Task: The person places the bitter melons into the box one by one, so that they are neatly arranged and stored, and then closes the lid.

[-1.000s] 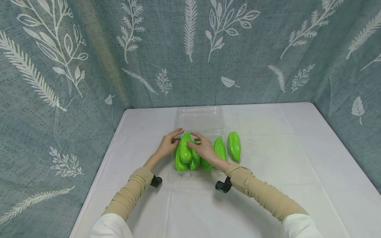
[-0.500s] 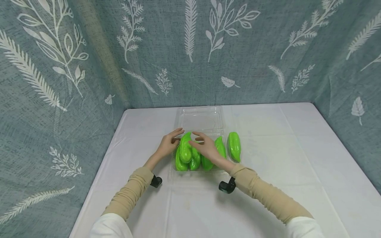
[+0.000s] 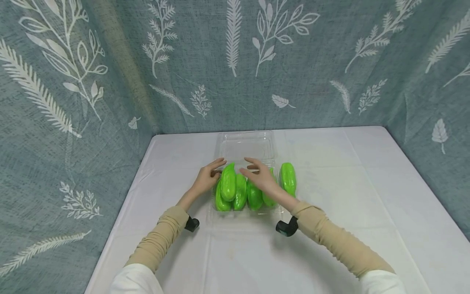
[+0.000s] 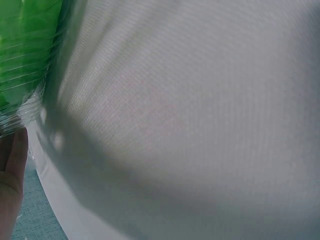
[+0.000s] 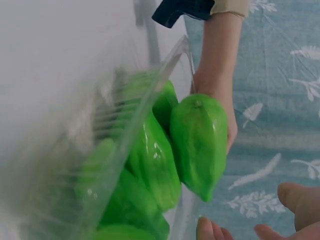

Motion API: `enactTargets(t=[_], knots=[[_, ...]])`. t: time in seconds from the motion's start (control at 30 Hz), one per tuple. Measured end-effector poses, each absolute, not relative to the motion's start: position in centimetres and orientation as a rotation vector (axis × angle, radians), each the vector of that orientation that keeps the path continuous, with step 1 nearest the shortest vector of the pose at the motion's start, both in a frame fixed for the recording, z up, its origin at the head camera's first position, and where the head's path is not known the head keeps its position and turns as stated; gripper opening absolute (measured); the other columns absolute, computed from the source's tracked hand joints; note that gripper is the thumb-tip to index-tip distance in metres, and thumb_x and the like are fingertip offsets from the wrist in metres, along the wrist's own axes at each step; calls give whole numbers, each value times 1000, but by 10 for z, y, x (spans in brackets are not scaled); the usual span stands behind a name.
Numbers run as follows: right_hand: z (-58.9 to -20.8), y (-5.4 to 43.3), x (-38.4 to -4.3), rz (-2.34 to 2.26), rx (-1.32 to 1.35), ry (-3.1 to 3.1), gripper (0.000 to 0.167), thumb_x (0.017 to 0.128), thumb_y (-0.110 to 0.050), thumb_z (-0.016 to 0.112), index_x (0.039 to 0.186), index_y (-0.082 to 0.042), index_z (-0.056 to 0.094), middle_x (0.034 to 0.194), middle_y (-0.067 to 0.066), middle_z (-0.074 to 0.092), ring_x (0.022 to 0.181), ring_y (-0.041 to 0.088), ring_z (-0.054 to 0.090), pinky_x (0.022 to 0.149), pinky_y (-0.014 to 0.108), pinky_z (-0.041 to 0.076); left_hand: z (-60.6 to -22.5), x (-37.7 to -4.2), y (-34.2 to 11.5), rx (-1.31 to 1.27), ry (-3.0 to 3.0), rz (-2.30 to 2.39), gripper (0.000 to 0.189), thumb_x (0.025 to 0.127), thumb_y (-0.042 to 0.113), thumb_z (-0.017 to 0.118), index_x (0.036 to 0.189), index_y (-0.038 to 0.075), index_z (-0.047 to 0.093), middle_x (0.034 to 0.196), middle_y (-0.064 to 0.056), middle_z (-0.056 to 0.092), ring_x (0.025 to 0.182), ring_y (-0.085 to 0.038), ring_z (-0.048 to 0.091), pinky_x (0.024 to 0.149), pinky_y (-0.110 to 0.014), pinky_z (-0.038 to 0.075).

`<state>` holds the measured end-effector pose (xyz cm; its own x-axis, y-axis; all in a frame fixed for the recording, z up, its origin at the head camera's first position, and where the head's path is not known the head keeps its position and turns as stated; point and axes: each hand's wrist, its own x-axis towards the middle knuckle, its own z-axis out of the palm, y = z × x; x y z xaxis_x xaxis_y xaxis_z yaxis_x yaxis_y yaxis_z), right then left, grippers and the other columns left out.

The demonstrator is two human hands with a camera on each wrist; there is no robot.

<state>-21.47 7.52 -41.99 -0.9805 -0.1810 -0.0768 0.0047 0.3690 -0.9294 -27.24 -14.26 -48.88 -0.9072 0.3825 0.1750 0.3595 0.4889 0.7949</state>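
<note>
A hinged clear plastic box (image 3: 278,210) holds several glossy green, long vegetables with pointed tips. One green vegetable (image 3: 228,183) lies on top of the others at the left; the right wrist view shows its blunt end. My left hand (image 3: 203,179) rests at the box's left side, fingers extended. In the left wrist view, a fingertip (image 4: 21,145) is right at the ribbed plastic wall. Over the box's right half, my right hand (image 3: 258,175) has its fingers spread and holds nothing. It partly hides the vegetable at the right end.
Outside the box on the right lies another green vegetable (image 3: 288,179). The clear lid (image 3: 246,145) is folded back flat behind the box. White cloth covers the table (image 3: 345,188); a blue-green leaf-patterned curtain (image 3: 205,53) stands behind and at both sides.
My right hand has moved away from the top vegetable, to the right and slightly back, over the box. My left hand and the vegetables stay where they were.
</note>
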Motion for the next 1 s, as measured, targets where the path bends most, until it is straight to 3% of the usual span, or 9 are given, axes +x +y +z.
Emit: enactTargets(t=[0.37, 1.0], knots=[[-411, 101, -220, -1636, -170, 2538, 55, 95, -25, 55, 144, -7, 39, 136, 28, 48, 119, 43, 53, 96, 50, 49, -488, -271, -142, 702, 2718, 1405, 47, 88, -14, 45, 134, -5, 49, 147, -25, 38, 114, -38, 59, 94, -39, 53], [-406, 148, -231, -1510, -19, 2686, 58, 97, -32, 51, 147, -10, 34, 142, 26, 42, 126, 43, 48, 100, 52, 46, -491, -274, -145, 684, 2716, 1390, 47, 89, -12, 45, 135, -3, 49, 148, -22, 37, 118, -37, 57, 97, -39, 51]])
